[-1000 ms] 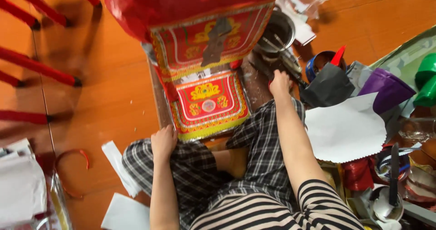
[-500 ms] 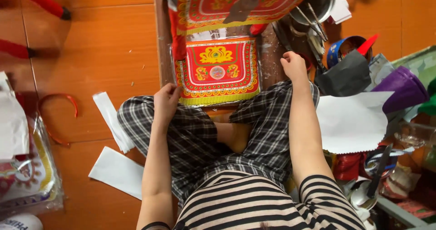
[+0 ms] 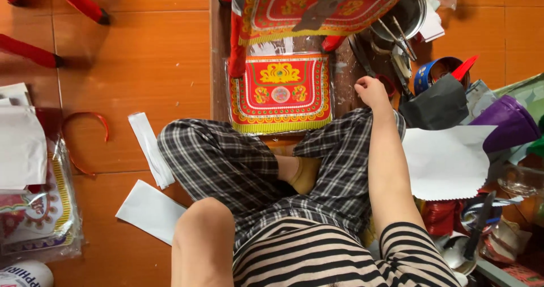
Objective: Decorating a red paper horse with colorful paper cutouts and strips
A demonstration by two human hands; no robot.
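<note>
I sit cross-legged in checked trousers on an orange tiled floor. My right hand [image 3: 371, 91] rests past my right knee, fingers curled at the red loop handle of dark scissors [image 3: 361, 53] on a brown wooden board [image 3: 221, 88]. Whether it grips them I cannot tell. A red and gold ornate paper panel [image 3: 280, 92] lies flat on the board in front of my legs. A larger red and gold decorated piece [image 3: 317, 3] with a grey strip lies beyond it. Only my bent left arm [image 3: 203, 241] shows; its hand is out of frame.
Right of me: a metal bowl with tools [image 3: 409, 15], a blue tape roll [image 3: 432, 71], black folded paper [image 3: 439, 103], a white sheet [image 3: 447, 162], a purple cone [image 3: 507, 122]. Left: white paper strips [image 3: 150, 151], a red band [image 3: 85, 139], bagged printed papers [image 3: 34, 213], red chair legs [image 3: 79, 1].
My view has tilted down and toward me. My left hand has left my left knee and gone out of frame, elbow bent. My right hand stays by the scissors.
</note>
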